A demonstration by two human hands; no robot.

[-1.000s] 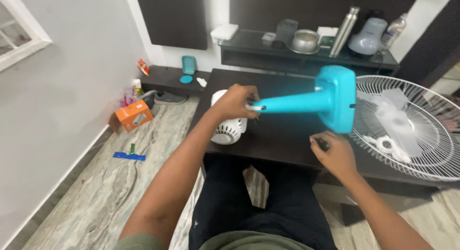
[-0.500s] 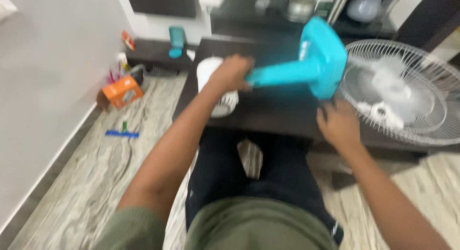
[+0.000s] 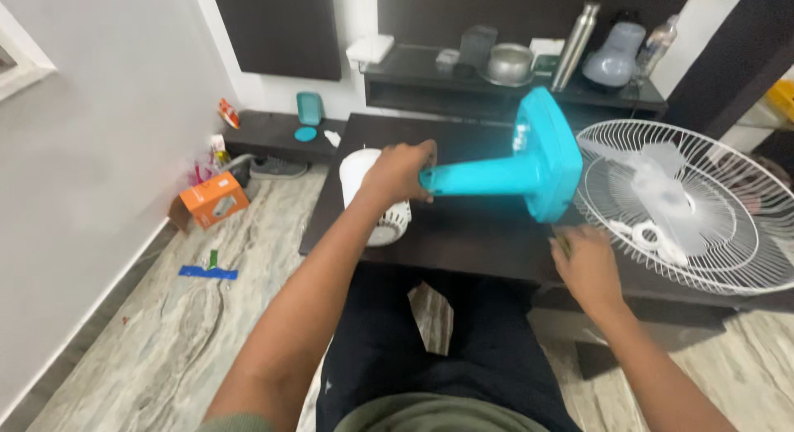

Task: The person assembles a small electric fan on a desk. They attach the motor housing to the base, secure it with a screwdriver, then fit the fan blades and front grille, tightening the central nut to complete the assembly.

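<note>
My left hand (image 3: 397, 174) grips the narrow end of a turquoise fan stand (image 3: 488, 177), right where it meets a white motor housing (image 3: 390, 223). The stand lies sideways above the dark low table (image 3: 463, 246), its square base (image 3: 542, 155) tilted up to the right. My right hand (image 3: 589, 268) rests on the table just below the base, fingers curled down. Whether anything small is pinched in them is unclear.
A white wire fan grille (image 3: 703, 233) with a pale blade and white ring inside lies on the table's right. Behind, a shelf holds a steel bottle (image 3: 573, 47) and bowl (image 3: 509, 64). An orange box (image 3: 213, 200), a shoe (image 3: 277, 167) and blue strip (image 3: 207, 272) are on the marble floor.
The stand's base has swung up and leftward, now more tilted. My right hand shifted slightly right along the table edge. The left hand kept its grip throughout.
</note>
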